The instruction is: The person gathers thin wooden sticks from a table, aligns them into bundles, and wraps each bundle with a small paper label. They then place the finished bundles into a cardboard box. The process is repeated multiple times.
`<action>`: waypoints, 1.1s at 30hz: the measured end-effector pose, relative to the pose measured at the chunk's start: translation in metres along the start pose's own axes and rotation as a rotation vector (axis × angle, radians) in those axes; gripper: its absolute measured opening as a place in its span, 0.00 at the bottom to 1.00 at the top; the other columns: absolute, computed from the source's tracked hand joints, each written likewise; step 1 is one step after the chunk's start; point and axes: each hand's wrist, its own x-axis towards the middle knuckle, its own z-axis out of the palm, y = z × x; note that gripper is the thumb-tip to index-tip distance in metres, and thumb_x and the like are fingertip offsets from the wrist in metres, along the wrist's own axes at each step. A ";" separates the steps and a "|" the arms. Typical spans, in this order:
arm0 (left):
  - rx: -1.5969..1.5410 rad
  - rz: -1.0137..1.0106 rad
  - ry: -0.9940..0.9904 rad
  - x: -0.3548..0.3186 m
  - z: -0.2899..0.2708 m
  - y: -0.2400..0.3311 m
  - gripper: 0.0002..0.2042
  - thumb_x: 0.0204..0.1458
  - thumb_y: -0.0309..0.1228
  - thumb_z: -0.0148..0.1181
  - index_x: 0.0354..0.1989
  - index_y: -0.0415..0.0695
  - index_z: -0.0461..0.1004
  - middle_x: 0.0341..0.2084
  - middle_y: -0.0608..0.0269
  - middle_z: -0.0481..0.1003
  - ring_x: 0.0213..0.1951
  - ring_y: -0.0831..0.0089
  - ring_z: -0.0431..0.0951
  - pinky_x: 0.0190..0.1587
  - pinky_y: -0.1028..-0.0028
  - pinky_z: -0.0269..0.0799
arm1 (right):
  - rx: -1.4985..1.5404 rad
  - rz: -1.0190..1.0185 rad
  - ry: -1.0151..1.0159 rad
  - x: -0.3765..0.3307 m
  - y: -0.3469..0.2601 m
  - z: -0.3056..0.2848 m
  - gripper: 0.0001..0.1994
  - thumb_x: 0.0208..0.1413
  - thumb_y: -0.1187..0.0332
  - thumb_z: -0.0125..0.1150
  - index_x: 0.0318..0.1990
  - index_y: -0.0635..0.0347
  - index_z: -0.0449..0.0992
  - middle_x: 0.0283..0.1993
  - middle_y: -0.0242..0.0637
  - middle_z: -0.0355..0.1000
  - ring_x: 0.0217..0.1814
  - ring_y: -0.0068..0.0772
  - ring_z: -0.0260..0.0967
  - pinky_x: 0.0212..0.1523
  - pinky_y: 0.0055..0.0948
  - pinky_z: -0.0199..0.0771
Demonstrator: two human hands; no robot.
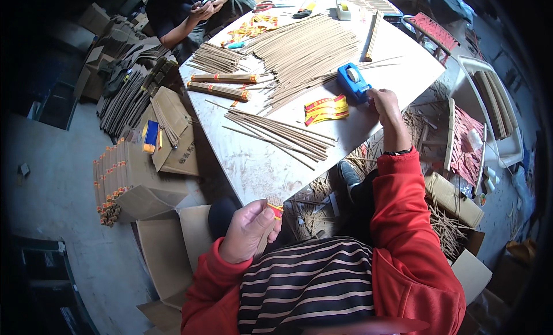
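Note:
My left hand [249, 230] is closed round an upright bundle of brown incense sticks [275, 201] near the table's front corner, with a red and yellow paper band below its top. Stretched out to the table's right side, my right hand [388, 109] pinches its fingers at the cutting end of a blue tape dispenser [359, 94]. Any strip of tape between those fingers is too small to make out. Left of the dispenser lie red and yellow paper bands [327, 110]. Loose incense sticks [282, 133] spread across the near part of the white table [262, 176].
A large stick pile [305, 50] covers the table's middle, with banded bundles [224, 78] at its left edge. Across the table a person [178, 15] holds a phone. Open cardboard boxes [164, 248] stand at my left; a red woven stool [465, 145] and white tub [512, 153] at right.

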 end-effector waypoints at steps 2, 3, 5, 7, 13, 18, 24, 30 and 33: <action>-0.009 0.002 -0.009 0.000 0.001 0.001 0.15 0.55 0.39 0.51 0.38 0.37 0.66 0.23 0.65 0.69 0.22 0.83 0.67 0.25 0.85 0.63 | 0.004 0.039 -0.001 -0.003 -0.006 0.000 0.08 0.41 0.72 0.56 0.22 0.70 0.70 0.19 0.35 0.66 0.13 0.25 0.58 0.16 0.24 0.63; -0.001 0.010 -0.009 0.001 0.002 0.002 0.15 0.55 0.39 0.51 0.38 0.37 0.66 0.23 0.65 0.69 0.22 0.83 0.67 0.24 0.85 0.63 | 0.003 0.060 0.002 -0.004 -0.009 0.000 0.08 0.41 0.72 0.56 0.22 0.70 0.70 0.20 0.36 0.66 0.14 0.26 0.59 0.16 0.24 0.64; 0.016 0.023 -0.005 0.000 0.002 0.003 0.15 0.55 0.39 0.51 0.38 0.37 0.66 0.23 0.65 0.69 0.21 0.83 0.66 0.24 0.85 0.63 | 0.028 0.067 0.013 -0.002 -0.005 0.002 0.08 0.42 0.72 0.56 0.23 0.70 0.70 0.20 0.37 0.67 0.15 0.26 0.60 0.16 0.24 0.64; 0.016 0.040 0.032 -0.001 0.000 0.003 0.15 0.55 0.40 0.51 0.37 0.37 0.66 0.22 0.65 0.69 0.21 0.83 0.66 0.24 0.85 0.62 | 0.076 0.039 0.026 0.010 0.010 0.006 0.08 0.43 0.71 0.55 0.22 0.69 0.69 0.20 0.37 0.67 0.16 0.26 0.62 0.16 0.23 0.64; 0.036 0.111 0.136 0.006 -0.009 0.014 0.15 0.53 0.40 0.53 0.37 0.39 0.66 0.20 0.64 0.69 0.19 0.82 0.66 0.21 0.84 0.62 | -0.087 -0.136 -0.202 -0.029 -0.023 -0.006 0.08 0.50 0.69 0.54 0.26 0.64 0.69 0.20 0.32 0.67 0.20 0.21 0.64 0.21 0.20 0.64; 0.066 0.128 0.195 0.013 -0.015 0.016 0.14 0.53 0.40 0.53 0.34 0.40 0.66 0.20 0.65 0.68 0.19 0.82 0.65 0.20 0.83 0.61 | 0.160 -0.199 -0.863 -0.120 -0.060 0.052 0.08 0.55 0.66 0.55 0.29 0.61 0.70 0.20 0.29 0.66 0.19 0.18 0.62 0.21 0.15 0.61; 0.118 0.144 0.286 0.012 -0.015 0.018 0.10 0.52 0.34 0.55 0.33 0.39 0.67 0.19 0.67 0.68 0.17 0.85 0.64 0.19 0.86 0.60 | 0.122 -0.099 -1.211 -0.210 -0.076 0.086 0.07 0.53 0.69 0.57 0.30 0.63 0.70 0.21 0.30 0.67 0.20 0.16 0.63 0.22 0.14 0.63; 0.145 0.142 0.337 0.013 -0.010 0.020 0.08 0.49 0.29 0.56 0.35 0.38 0.68 0.18 0.72 0.66 0.17 0.87 0.63 0.18 0.86 0.59 | 0.055 -0.149 -1.249 -0.222 -0.068 0.094 0.07 0.55 0.69 0.56 0.30 0.64 0.72 0.22 0.25 0.66 0.24 0.12 0.60 0.25 0.14 0.62; 0.154 0.178 0.343 0.016 -0.010 0.015 0.07 0.50 0.27 0.56 0.34 0.39 0.67 0.18 0.69 0.68 0.16 0.87 0.64 0.18 0.87 0.60 | 0.012 -0.153 -1.244 -0.223 -0.061 0.097 0.07 0.54 0.69 0.56 0.31 0.65 0.71 0.24 0.27 0.67 0.25 0.13 0.61 0.26 0.14 0.62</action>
